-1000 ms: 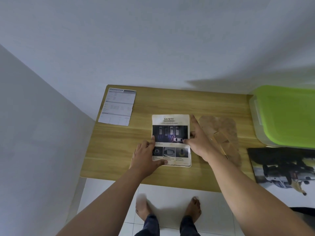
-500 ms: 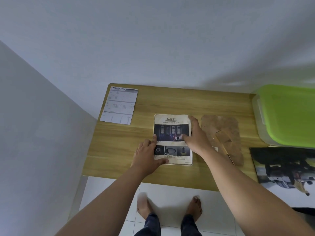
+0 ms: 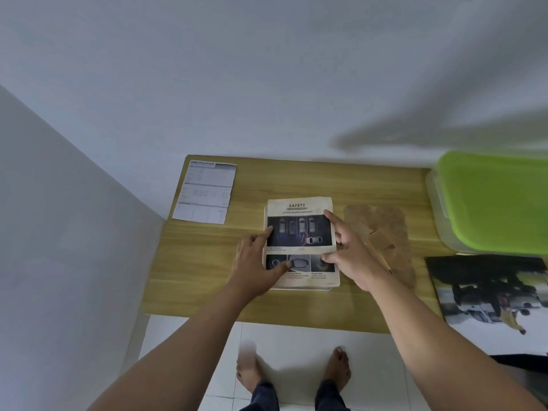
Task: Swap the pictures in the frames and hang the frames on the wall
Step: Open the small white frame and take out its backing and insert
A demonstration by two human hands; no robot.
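Note:
A "SAFETY" picture sheet (image 3: 299, 209) with car photos lies in the middle of the wooden table (image 3: 207, 262), on top of a frame whose edge shows just below it. My left hand (image 3: 255, 259) rests on the sheet's left edge, index finger and thumb pressing it flat. My right hand (image 3: 353, 253) hovers at the sheet's right edge with spread fingers, index and thumb tips touching the paper. A "SPECIFICATION" sheet (image 3: 206, 191) lies at the table's far left corner. A brown backing board with a stand (image 3: 382, 232) lies right of the sheet, partly behind my right hand.
A clear box with a green lid (image 3: 492, 200) stands at the table's right end. A large car photo (image 3: 492, 295) lies in front of it. White walls close the back and left. My bare feet (image 3: 293, 369) stand on white floor tiles.
My right hand has lifted off the sheet and spread its fingers, drawing slightly right. The left hand stays on the left edge. The view shifted a little.

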